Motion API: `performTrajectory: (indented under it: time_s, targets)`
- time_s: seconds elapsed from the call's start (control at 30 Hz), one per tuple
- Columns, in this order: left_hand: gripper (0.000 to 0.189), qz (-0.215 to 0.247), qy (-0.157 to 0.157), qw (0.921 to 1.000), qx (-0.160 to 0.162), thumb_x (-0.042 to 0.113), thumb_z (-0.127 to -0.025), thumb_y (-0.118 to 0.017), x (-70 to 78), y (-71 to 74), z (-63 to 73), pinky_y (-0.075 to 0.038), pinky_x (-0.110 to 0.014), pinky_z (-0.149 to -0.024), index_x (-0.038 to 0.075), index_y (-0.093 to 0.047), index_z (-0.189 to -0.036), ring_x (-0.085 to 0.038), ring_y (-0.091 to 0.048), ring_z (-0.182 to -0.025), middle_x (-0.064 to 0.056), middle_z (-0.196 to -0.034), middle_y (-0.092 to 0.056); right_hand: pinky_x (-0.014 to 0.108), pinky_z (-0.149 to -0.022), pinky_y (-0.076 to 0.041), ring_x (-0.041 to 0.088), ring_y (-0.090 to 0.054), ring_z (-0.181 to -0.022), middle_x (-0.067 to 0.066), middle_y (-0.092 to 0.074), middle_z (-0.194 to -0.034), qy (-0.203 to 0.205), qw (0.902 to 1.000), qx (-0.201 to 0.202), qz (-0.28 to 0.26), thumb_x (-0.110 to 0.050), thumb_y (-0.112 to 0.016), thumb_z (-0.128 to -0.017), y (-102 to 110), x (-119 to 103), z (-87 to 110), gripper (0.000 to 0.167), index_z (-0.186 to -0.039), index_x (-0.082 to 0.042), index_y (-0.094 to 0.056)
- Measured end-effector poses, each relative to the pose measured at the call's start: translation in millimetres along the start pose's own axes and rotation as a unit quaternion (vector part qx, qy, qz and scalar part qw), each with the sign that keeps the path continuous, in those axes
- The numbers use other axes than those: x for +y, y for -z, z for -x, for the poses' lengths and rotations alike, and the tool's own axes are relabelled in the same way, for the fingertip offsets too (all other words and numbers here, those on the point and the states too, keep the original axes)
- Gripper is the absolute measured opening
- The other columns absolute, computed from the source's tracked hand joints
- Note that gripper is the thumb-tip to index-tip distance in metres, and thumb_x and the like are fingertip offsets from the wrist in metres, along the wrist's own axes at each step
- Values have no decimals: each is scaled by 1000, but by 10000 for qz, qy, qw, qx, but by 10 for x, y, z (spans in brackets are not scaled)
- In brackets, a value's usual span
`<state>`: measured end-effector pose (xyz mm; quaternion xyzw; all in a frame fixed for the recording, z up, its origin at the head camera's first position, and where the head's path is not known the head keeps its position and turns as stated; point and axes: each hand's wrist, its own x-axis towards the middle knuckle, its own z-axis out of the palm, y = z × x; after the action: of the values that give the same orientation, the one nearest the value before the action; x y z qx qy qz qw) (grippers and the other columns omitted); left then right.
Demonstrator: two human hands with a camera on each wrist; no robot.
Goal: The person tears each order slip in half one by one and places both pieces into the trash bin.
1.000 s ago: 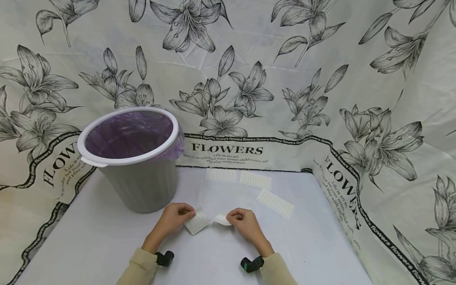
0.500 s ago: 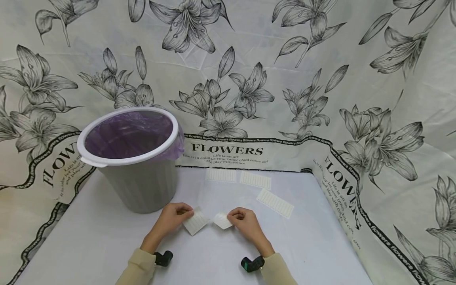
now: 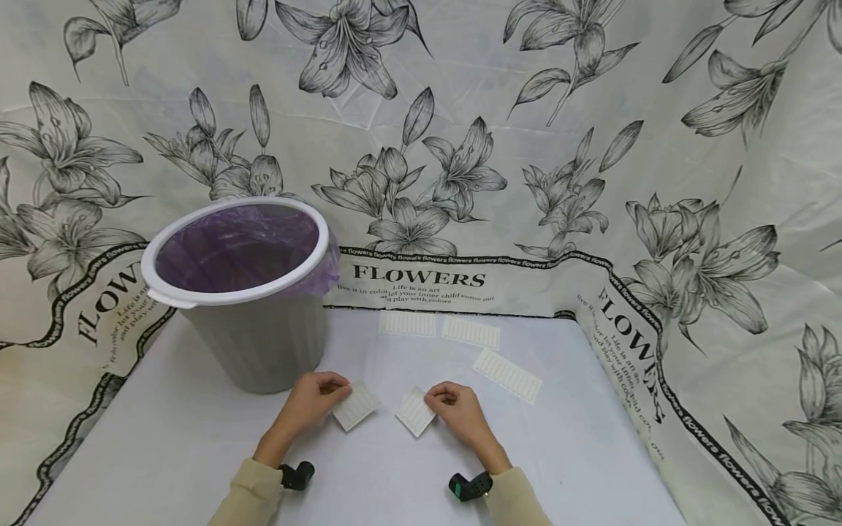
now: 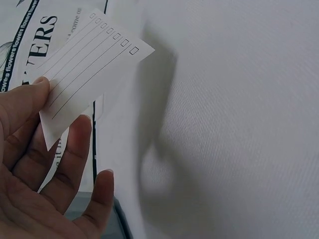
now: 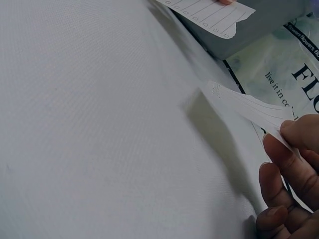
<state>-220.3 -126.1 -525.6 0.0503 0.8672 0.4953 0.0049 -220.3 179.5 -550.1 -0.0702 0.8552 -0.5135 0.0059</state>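
My left hand (image 3: 312, 402) pinches a torn piece of lined checklist paper (image 3: 355, 410) between thumb and fingers. In the left wrist view this piece (image 4: 92, 67) shows ruled lines, each ending in a small box. A second torn piece (image 3: 416, 413) is pinched at its upper right by my right hand (image 3: 462, 415). Seen from the right wrist, that piece (image 5: 249, 107) curves slightly, and the left hand's piece (image 5: 212, 17) shows a ragged torn edge. Both pieces are held close over the white table, with a gap between them.
A grey trash bin (image 3: 263, 351) with a white rim and purple liner stands at the left. Three whole lined paper slips lie toward the back: one left (image 3: 406, 324), one in the middle (image 3: 470, 333), one right (image 3: 508, 375). Flower-printed cloth (image 3: 421, 146) hangs behind the white table (image 3: 579, 453).
My hands have drawn slightly apart, the left one moving left. The two pieces, nearly meeting at their torn edges a second ago, now stand clearly separate. The right piece has turned flatter to the head view.
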Motion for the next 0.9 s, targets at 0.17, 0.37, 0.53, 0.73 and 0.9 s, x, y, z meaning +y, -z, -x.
performTrajectory:
  time_s: [0.17,0.37,0.53,0.73,0.9]
  targets:
    - [5,-57,17,10000,-9,13,-93,-76,-16,22,6,-56,-25,-77,10,-78,-96,-11,-69,-86,1,-93,-76,19,-65,-49,8,-61,-74,5,-72,-82,-10,10000,-15,-75,-16,-75,-95,6,1,-8,12,-95,-5,-75]
    - [6,-98,42,9999,25,13,-93,-77,-34,56,8,-55,-24,-76,9,-78,-97,-11,-68,-86,0,-94,-76,19,-62,-47,9,-59,-72,3,-71,-81,-44,10000,6,-61,-15,-74,-95,11,-1,-20,11,-96,-4,-74]
    - [6,-106,83,9999,21,14,-93,-76,-42,80,14,-54,-24,-75,10,-78,-97,-10,-67,-86,1,-95,-76,19,-60,-46,8,-58,-70,3,-71,-80,-30,10000,15,-27,-13,-74,-95,18,-39,-28,9,-95,-4,-74]
    - [5,-71,81,9999,5,16,-94,-76,-12,116,23,-54,-24,-75,12,-79,-97,-10,-67,-86,1,-96,-76,19,-58,-45,8,-58,-69,5,-72,-81,35,10000,15,-14,-12,-74,-94,24,-89,-47,8,-95,-4,-75]
    - [6,-139,20,9999,47,15,-94,-76,39,156,33,-54,-25,-74,11,-79,-97,-10,-67,-85,1,-95,-77,20,-58,-46,8,-58,-69,3,-72,-81,80,9999,25,87,-13,-74,-95,18,-117,-83,8,-95,-5,-75]
